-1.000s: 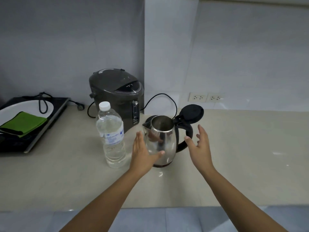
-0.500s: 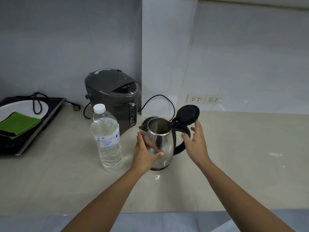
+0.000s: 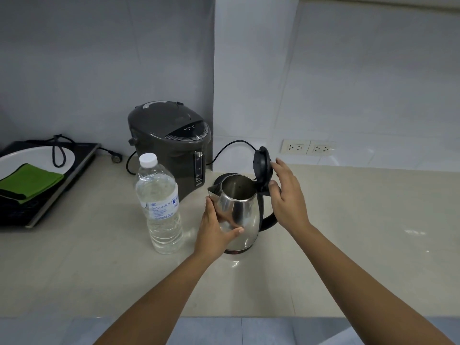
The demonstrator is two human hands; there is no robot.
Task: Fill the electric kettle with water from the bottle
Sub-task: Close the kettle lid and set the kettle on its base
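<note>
A steel electric kettle (image 3: 245,215) with a black handle stands on the beige counter (image 3: 348,232), its mouth uncovered and its inside looking dry. Its black lid (image 3: 261,165) is tipped up almost vertical. My left hand (image 3: 214,232) wraps the kettle's left side, thumb across the front. My right hand (image 3: 286,195) touches the back of the lid and the hinge with fingers and thumb. A clear water bottle (image 3: 160,205) with a white cap on stands upright just left of the kettle, touched by neither hand.
A dark grey water boiler (image 3: 169,143) stands behind the bottle by the wall corner, its cord looping right. At far left, an induction cooker (image 3: 49,192) carries a white plate and a green cloth (image 3: 32,180). Wall sockets (image 3: 307,147) sit behind the kettle.
My left hand closed around the kettle body. My right hand rose from beside the handle to the lid, and the lid swung from tilted back to nearly upright.
</note>
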